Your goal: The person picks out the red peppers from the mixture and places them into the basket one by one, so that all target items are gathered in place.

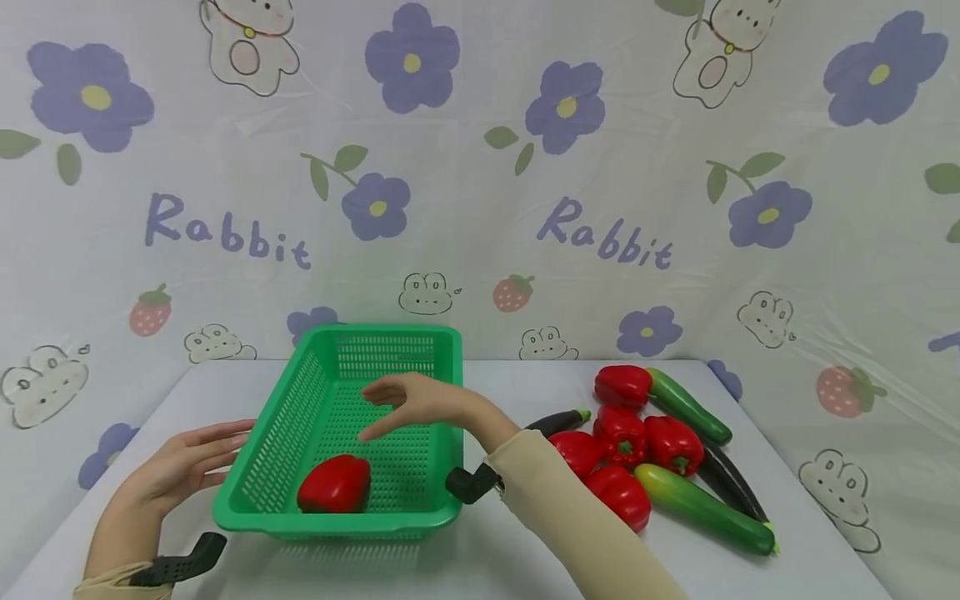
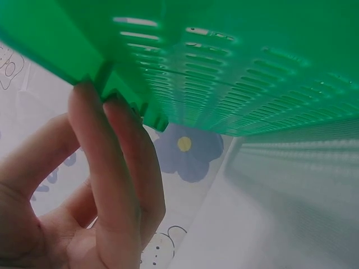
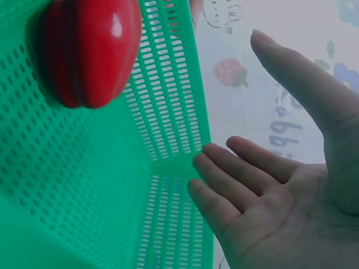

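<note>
A green plastic basket (image 1: 352,523) with slotted sides stands on the white table, left of the middle. One red bell pepper (image 1: 335,485) lies in its near left corner; the right wrist view shows the same pepper (image 3: 92,53) on the basket floor. Over the basket hovers my right hand (image 1: 420,402), fingers and thumb spread apart with nothing between them. My left hand (image 1: 183,467) is at the basket's left side, its fairly straight fingers right at the rim. In the left wrist view those fingertips (image 2: 84,95) meet the underside of the green rim.
Right of the basket lie several red bell peppers (image 1: 621,433), two green cucumbers (image 1: 705,510) and two dark eggplants (image 1: 731,479), partly behind my right sleeve (image 1: 577,508). A patterned curtain (image 1: 465,167) hangs behind the table.
</note>
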`<state>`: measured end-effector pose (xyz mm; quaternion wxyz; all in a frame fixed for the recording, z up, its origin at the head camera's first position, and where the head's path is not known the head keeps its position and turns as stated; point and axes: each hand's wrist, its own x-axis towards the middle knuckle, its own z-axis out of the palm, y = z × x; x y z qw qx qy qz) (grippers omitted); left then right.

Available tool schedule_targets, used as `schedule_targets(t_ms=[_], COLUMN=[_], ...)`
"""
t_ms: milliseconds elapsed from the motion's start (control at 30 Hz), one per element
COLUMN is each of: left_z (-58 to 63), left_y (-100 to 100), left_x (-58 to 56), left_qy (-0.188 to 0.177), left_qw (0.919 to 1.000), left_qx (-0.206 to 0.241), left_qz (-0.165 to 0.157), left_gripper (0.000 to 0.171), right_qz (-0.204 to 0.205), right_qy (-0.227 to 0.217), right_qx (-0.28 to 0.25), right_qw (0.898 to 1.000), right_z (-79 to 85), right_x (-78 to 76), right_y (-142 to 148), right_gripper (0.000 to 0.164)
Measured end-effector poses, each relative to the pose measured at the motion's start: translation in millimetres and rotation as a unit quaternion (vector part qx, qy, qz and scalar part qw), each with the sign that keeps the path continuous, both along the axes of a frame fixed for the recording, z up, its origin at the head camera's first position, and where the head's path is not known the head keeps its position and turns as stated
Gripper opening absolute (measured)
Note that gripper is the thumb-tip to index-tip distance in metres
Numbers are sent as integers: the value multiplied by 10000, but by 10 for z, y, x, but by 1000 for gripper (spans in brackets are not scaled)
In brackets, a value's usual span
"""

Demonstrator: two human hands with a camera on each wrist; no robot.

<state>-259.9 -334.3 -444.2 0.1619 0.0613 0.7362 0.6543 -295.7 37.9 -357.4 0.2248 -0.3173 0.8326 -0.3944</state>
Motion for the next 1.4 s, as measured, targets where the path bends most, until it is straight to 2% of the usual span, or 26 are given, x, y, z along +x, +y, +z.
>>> schedule_targets(t_ms=[400, 700, 1067, 1400], left_z=[7, 18, 8, 19], left_y=[6, 15, 15, 29], left_x=[15, 5, 16, 24], left_qy=[20, 7, 16, 33], left_qw=[10000, 10000, 10000, 9999], left_qx=[-20, -8, 34, 79], left_qz=[46, 98, 51, 108], left_gripper=[28, 27, 27, 25], right_qz=[-67, -380, -525, -1111], right_qy=[-54, -158, -159, -41], right_qx=[-511, -1013, -1328, -1455], right_qw=[9987, 9940, 9896, 9831], right_z=[81, 74, -27, -149], right_x=[-66, -137, -240, -323], right_y=[258, 480, 753, 1027], right_gripper=[69, 71, 69, 65])
